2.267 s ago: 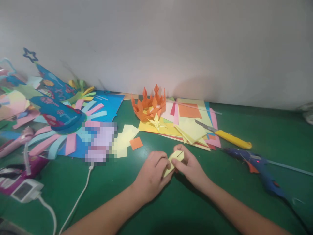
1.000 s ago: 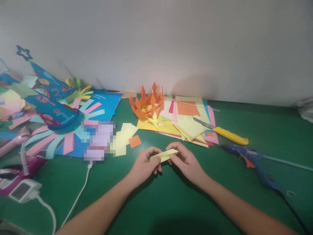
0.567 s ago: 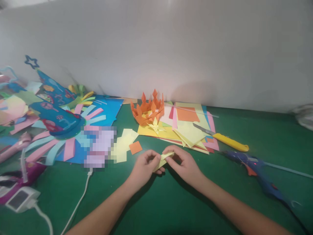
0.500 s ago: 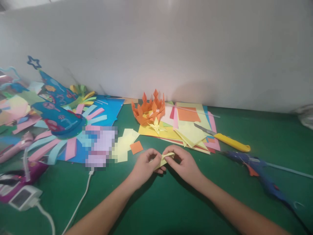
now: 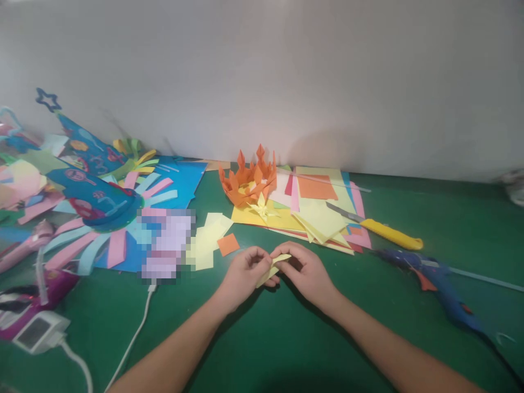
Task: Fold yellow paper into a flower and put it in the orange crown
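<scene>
Between my two hands is a small piece of folded pale yellow paper [image 5: 266,277], held just above the green table. My left hand [image 5: 245,275] pinches its left side, thumb on top and fingers curled beneath. On the other side my right hand [image 5: 305,270] grips the paper's upper right edge between thumb and fingers. Part of the paper is hidden by the fingers. Behind my hands, a yellow paper flower [image 5: 262,209] lies in front of an orange folded-paper crown [image 5: 248,185]. A small orange paper square [image 5: 228,244] rests left of my left hand.
Coloured paper sheets [image 5: 323,224] are stacked behind my right hand, with a yellow utility knife [image 5: 391,234] over their edge. A blue glue gun [image 5: 442,286] lies at right. Blue party hats [image 5: 96,199], a white cable [image 5: 137,333] and a pink glue gun [image 5: 30,245] are at left.
The yellow paper has turned slightly between my fingers, and its folded top edge looks flatter. My hands stay in nearly the same place. The view has shifted a little.
</scene>
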A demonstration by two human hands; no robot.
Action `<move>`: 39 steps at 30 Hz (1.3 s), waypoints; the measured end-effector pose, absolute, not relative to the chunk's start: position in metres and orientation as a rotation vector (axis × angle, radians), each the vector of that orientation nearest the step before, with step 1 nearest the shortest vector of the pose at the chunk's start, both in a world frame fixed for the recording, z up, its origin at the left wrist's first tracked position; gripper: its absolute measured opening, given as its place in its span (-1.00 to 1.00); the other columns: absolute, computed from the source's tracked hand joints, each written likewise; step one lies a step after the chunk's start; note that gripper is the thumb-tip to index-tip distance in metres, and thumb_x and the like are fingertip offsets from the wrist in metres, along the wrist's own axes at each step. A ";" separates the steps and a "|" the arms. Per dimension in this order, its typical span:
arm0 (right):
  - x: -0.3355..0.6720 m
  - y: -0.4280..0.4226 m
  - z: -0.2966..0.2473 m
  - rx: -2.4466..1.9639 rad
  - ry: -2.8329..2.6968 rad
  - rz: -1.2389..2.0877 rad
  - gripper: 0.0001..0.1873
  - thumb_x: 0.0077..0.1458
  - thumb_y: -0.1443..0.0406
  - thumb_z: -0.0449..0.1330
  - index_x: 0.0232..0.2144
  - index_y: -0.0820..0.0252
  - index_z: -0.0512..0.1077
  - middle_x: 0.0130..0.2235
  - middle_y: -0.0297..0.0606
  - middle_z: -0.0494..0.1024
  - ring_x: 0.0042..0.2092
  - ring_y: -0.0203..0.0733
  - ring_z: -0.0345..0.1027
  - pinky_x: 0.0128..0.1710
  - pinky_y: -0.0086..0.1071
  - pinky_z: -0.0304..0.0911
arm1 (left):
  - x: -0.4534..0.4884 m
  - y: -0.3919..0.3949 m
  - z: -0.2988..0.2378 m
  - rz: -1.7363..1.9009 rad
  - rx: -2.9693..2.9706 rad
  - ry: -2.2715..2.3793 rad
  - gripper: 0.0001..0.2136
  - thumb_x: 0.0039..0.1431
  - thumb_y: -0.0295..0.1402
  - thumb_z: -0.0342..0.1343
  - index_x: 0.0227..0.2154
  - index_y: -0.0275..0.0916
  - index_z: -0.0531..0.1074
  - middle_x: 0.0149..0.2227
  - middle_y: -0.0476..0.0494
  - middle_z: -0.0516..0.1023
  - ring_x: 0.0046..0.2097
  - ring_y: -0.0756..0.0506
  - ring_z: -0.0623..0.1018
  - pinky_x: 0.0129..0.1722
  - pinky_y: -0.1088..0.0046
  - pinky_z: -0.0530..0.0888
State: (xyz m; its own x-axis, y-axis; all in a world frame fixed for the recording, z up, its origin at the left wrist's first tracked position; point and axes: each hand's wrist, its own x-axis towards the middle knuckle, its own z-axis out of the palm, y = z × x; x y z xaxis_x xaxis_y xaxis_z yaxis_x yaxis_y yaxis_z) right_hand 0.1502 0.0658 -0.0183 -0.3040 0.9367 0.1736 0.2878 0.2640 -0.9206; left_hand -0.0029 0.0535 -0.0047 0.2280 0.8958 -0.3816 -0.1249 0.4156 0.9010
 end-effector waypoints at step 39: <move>0.154 0.064 -0.019 -1.032 -1.581 1.323 -0.94 0.04 0.37 0.12 -0.38 0.13 0.30 -0.40 -0.37 0.37 -0.42 -0.28 0.34 -0.39 -0.39 0.32 | -0.007 0.048 -0.004 0.808 0.981 1.097 -0.70 0.09 -0.11 0.06 -0.44 -0.29 0.33 -0.55 -0.08 0.53 -0.53 0.02 0.47 -0.55 0.56 0.36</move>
State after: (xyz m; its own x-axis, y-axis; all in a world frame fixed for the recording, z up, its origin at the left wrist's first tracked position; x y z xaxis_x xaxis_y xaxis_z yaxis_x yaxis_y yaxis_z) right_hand 0.1537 0.0637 -0.0191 -0.3358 0.9386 0.0794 0.0874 0.1150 -0.9895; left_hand -0.0073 0.0475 -0.0041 0.2709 0.9014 -0.3379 -0.0553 0.3650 0.9294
